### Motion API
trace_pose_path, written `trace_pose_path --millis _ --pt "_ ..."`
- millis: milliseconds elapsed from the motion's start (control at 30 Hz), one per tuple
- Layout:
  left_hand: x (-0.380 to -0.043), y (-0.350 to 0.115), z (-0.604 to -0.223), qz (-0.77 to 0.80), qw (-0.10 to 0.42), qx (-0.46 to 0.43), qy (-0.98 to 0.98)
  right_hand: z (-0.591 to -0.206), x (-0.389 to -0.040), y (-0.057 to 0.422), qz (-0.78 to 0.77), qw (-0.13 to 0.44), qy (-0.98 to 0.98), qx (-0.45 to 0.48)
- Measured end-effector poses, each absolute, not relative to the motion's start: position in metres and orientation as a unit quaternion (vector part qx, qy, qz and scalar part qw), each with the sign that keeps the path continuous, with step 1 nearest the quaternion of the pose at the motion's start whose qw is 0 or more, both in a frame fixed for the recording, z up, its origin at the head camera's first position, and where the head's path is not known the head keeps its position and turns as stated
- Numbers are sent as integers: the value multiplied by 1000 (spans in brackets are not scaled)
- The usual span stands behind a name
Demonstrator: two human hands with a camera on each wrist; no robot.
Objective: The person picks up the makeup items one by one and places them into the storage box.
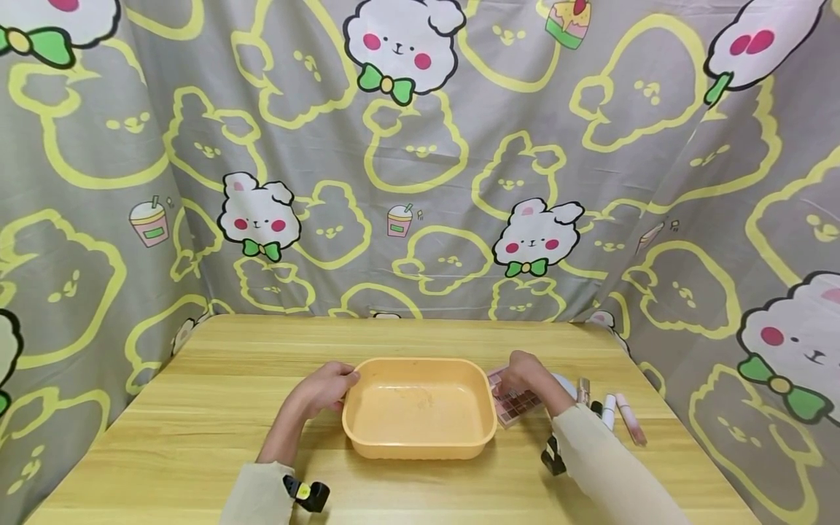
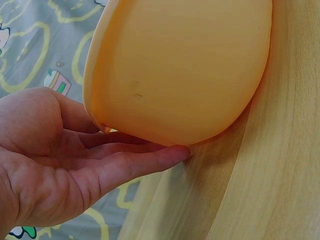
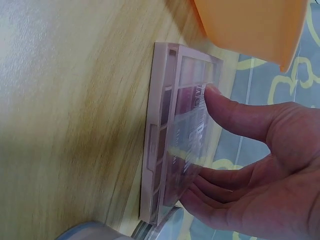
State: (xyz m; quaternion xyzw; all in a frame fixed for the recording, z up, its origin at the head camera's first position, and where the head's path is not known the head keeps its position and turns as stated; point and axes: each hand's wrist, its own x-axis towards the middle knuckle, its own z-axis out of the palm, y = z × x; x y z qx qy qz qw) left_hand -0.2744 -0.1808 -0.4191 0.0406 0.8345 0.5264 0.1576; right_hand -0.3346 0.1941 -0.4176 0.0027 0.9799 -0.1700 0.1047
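Observation:
A yellow-orange plastic basin (image 1: 420,419) stands on the wooden table, with only faint marks on its floor. At its left end my left hand (image 1: 323,388) holds the rim; in the left wrist view the fingers (image 2: 135,164) lie along the outer wall (image 2: 185,70). Just right of the basin is a pink eyeshadow palette (image 1: 515,414) with a clear lid. My right hand (image 1: 523,373) grips the palette across its far side. In the right wrist view the thumb touches the lid (image 3: 187,125) and the other fingers meet its edge.
Beyond the palette lie a pale rounded object (image 1: 564,383), a gold-capped tube (image 1: 583,390), a dark item (image 1: 596,408) partly behind the sleeve, a white tube (image 1: 609,410) and a pink tube (image 1: 631,419). A patterned curtain (image 1: 420,182) surrounds the table (image 1: 262,350).

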Motion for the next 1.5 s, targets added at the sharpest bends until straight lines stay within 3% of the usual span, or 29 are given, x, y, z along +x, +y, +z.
trace_pose_path --millis 1500 --pt "-274 -180 -419 531 151 35 833 -402 -311 205 -242 17 970 -12"
